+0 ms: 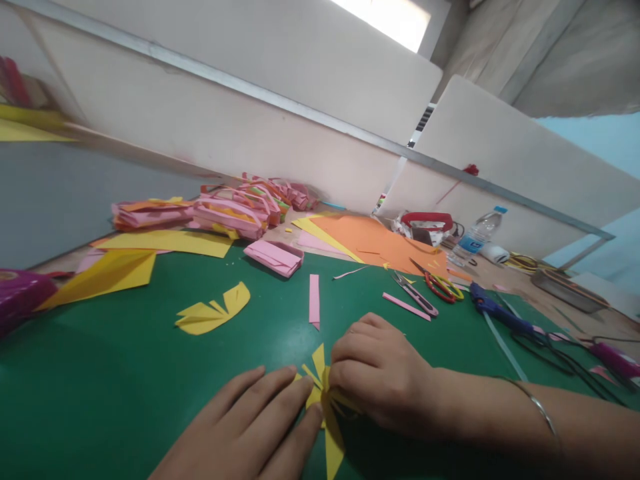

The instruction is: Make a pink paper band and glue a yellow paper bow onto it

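Paper cutout (330,417), yellow and slit, at lower centre on green tabletop (100,373). Left hand (250,423) laid flat, fingers extended over its left side; right hand (377,373) curled narrow, seemingly pinching its right side, fingertips hidden. Step looks like folding; next move probably calls for steady left pressure. Left of centre, second yellow cutout (213,317); mid-frame, pink strip (314,299).
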The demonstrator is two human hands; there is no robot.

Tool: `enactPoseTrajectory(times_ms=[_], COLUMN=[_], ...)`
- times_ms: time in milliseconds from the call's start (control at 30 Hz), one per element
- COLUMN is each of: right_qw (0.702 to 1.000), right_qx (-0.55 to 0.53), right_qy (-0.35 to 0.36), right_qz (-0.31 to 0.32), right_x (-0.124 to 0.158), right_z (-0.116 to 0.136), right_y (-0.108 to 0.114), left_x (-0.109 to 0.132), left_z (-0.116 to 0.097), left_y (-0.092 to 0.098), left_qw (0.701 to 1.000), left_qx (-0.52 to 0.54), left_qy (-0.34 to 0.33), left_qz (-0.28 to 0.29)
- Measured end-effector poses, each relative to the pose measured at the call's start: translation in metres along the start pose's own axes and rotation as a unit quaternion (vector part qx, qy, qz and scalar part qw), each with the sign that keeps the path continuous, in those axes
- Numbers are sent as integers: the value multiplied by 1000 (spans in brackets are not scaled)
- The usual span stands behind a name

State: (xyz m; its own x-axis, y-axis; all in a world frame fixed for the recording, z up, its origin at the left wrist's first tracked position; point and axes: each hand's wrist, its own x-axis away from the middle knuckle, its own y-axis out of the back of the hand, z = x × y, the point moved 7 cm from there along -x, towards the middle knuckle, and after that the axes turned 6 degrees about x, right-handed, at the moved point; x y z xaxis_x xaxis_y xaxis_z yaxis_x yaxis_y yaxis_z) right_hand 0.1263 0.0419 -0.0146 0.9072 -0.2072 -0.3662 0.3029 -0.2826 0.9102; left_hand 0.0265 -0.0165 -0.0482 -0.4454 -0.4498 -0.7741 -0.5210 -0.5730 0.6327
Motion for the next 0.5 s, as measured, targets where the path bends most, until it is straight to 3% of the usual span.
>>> enactPoseTrajectory(times_ms=[333, 500], right_qw=[999, 999], right_qx=[24, 38], right_qy=[24, 35], right_qz=[-7, 1], right_x=[-6, -7], right_z=[5, 8], right_y=[4, 5], left_x=[4, -8], left_z=[2, 6], left_y=[-3, -1], left_qw=[1000, 999], left_qx=[0, 11], left_qy=[14, 44], left_qz=[-11, 29])
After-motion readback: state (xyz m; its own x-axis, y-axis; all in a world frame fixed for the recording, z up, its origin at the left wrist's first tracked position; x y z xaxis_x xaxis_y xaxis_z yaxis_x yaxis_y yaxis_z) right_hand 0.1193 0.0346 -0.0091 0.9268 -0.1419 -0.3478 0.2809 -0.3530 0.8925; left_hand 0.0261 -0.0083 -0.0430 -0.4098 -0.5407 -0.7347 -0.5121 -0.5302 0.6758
